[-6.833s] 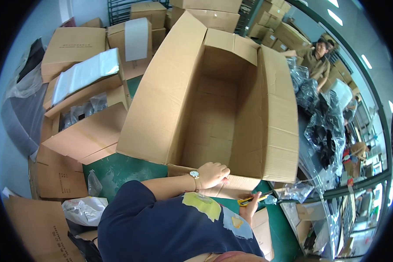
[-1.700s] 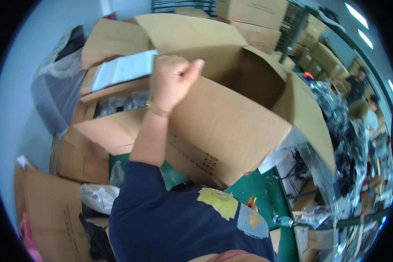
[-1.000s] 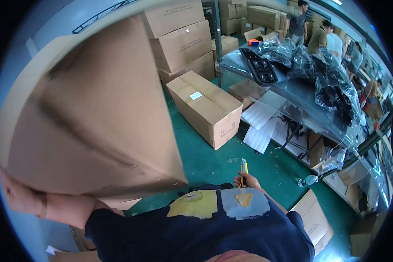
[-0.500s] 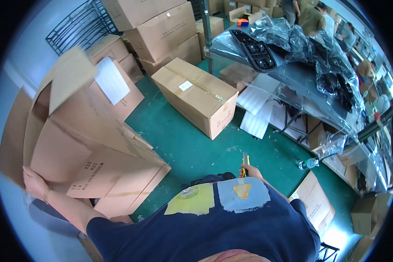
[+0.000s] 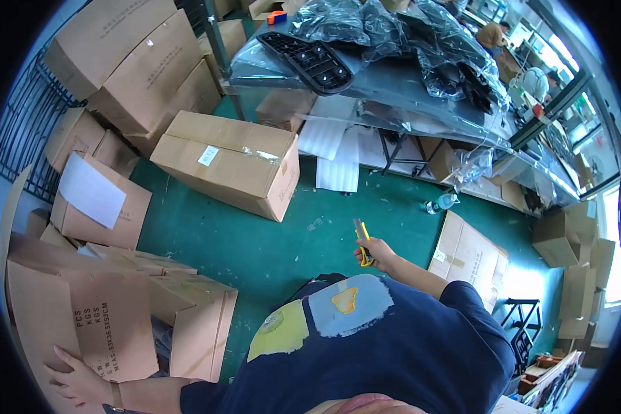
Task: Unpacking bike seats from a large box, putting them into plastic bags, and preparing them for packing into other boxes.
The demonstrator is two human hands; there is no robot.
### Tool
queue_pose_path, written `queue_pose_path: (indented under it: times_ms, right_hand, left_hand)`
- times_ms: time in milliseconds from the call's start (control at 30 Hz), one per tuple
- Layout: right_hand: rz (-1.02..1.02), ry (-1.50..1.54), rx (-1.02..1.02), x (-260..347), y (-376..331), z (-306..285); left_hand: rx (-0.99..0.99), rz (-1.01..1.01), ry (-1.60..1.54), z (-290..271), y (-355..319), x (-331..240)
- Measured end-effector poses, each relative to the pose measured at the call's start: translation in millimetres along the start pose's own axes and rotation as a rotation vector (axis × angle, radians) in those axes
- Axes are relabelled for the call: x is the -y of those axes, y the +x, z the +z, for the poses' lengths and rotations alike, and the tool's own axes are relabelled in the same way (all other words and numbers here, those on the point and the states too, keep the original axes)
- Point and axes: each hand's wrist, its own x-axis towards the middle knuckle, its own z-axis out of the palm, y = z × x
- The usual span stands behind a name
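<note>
My left hand (image 5: pixel 83 379) lies with fingers spread against the side of a large brown cardboard box (image 5: pixel 114 314) at the lower left; its palm presses on the flat board. Beside that panel stands another open carton (image 5: pixel 201 331) with dark material partly visible inside. Out in front of my body, my right hand (image 5: pixel 379 254) is closed around a yellow utility knife (image 5: pixel 364 234). The knife points away from me, with its blade end upward in view, and it touches nothing but my hand.
A taped carton (image 5: pixel 228 159) sits on the green floor (image 5: pixel 324 241) ahead. Behind it, a workbench (image 5: pixel 248 65) carries black plastic parts and bagged items. A bottle (image 5: pixel 441 203) and a flattened carton (image 5: pixel 469 259) lie to the right. Stacked cartons (image 5: pixel 141 69) stand at the far left.
My view has turned to the right. The large box beside my left hand has swung lower and closer to me, and that hand now lies flat on it. My right arm reaches farther out, still with the knife.
</note>
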Motion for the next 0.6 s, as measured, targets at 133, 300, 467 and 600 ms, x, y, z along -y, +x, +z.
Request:
queue_pose_path:
  times_ms: [133,300,467,600]
  right_hand:
    - [-0.003,0.071,-0.039,-4.1,15.2,-34.6]
    - [0.054,0.123,0.02,0.3,35.2,-67.8]
    - [0.115,0.079,0.117,34.1,57.3,-86.1]
    - [0.045,0.106,0.211,66.1,104.2,-109.1]
  left_hand:
    - [-0.09,0.109,-0.098,-39.8,-1.6,-51.3]
    - [-0.025,0.313,-0.167,-63.9,-3.8,-121.6]
    - [0.093,0.426,-0.099,-108.0,-19.7,-180.2]
    - [0.243,0.484,-0.116,-162.5,-37.0,-227.1]
